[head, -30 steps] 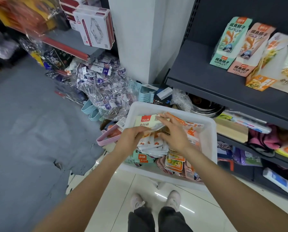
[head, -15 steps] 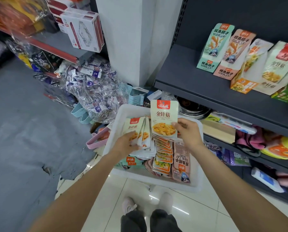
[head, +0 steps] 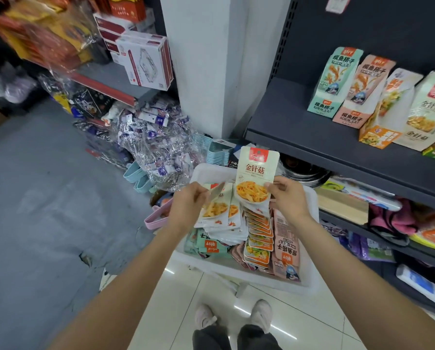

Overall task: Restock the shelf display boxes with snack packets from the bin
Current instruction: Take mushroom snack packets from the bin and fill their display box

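The cream snack packet [head: 257,180] with the red top label stands upright at the centre of the frame, above the white bin [head: 310,279]. The right hand [head: 288,198] holds it, its grip pinching the packet's right edge beside the printed food picture. The left hand [head: 188,205], just left of centre, has its grip pinched on a fan of matching packets [head: 219,210] that rests against the rows of other sachets in the bin.

The step in hand looks like gathering one flavour before carrying it up to the dark shelf [head: 312,137] at the right of the frame, where 4 display boxes [head: 363,89] stand in a leaning row. To do it well, square the single packet onto the fan, all labels facing the same way. Match it to the cream box with the same red label, at the far right edge. Slide the bundle in upright, bottom edge first, steadying the leaning boxes.
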Available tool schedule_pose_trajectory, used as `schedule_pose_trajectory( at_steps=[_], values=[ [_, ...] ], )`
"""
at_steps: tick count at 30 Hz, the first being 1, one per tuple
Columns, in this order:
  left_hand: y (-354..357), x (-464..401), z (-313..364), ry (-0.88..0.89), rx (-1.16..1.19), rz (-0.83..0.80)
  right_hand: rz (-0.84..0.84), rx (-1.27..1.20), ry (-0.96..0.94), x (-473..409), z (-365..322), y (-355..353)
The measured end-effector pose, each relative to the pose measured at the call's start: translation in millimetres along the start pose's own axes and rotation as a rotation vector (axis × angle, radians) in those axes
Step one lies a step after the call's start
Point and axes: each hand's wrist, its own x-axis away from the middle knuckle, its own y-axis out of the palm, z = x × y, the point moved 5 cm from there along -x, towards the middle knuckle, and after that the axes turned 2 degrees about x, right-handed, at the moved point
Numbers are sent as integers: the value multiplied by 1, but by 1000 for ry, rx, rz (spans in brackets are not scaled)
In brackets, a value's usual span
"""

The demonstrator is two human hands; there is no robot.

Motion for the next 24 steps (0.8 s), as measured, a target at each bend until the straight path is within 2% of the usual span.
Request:
schedule_pose_trajectory(
  at_steps=[3, 7, 11, 16, 18, 22, 24],
  values=[
    [-12, -5, 15, 16, 158, 107, 16, -23, 21, 2, -11, 4],
    [2, -1, 39, 124, 321, -16, 50, -119, 45, 5, -21, 1],
    [37, 14, 72, 328, 210, -231, 104, -208, 46, 11, -23, -16],
    [72, 22, 105, 466, 102, -323, 156, -284, 50, 18, -15, -54],
    [88, 24, 119, 478, 107, -358, 184, -296, 57, 18, -9, -76],
    [120, 21, 150, 346, 149, -414, 244, -250, 29, 13, 5, -131],
    [135, 14, 170, 323, 172, -364, 244, -236, 8, 10, 13, -162]
  ],
)
